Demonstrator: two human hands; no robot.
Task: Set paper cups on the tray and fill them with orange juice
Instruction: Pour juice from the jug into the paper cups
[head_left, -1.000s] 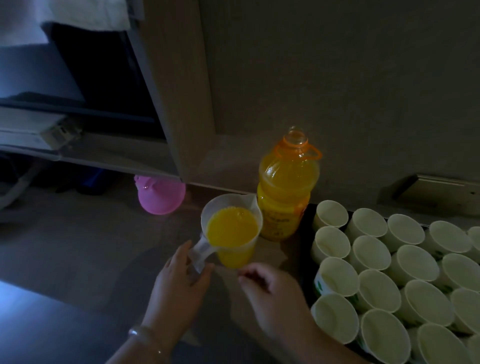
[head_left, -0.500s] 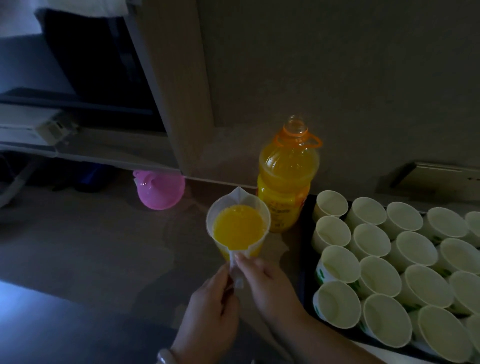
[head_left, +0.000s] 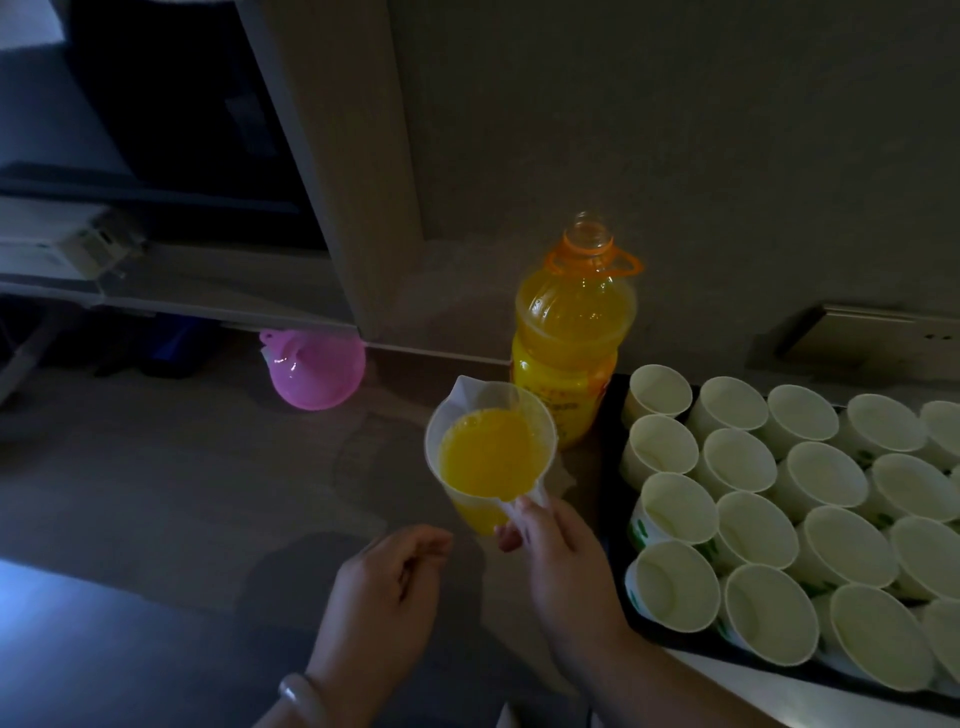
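Many paper cups (head_left: 753, 540) stand packed rim to rim on the dark tray (head_left: 612, 509) at the right of my view, so the setting-out looks done, though the tray runs past the frame edge and I cannot see its far end. Every cup I can see is empty; none of the filling is done. The juice is in two places. Some is in the uncapped orange juice bottle (head_left: 571, 332), upright just beside the tray's far left corner. Some is in a clear measuring jug (head_left: 491, 457), about half full. The right hand (head_left: 558, 556) pinches the jug's handle, holding it just left of the tray with the spout pointing away. The left hand (head_left: 384, 587) hovers nearby, fingers loosely curled, gripping nothing. I judge the first pour is next, and one jug will not serve all these cups.
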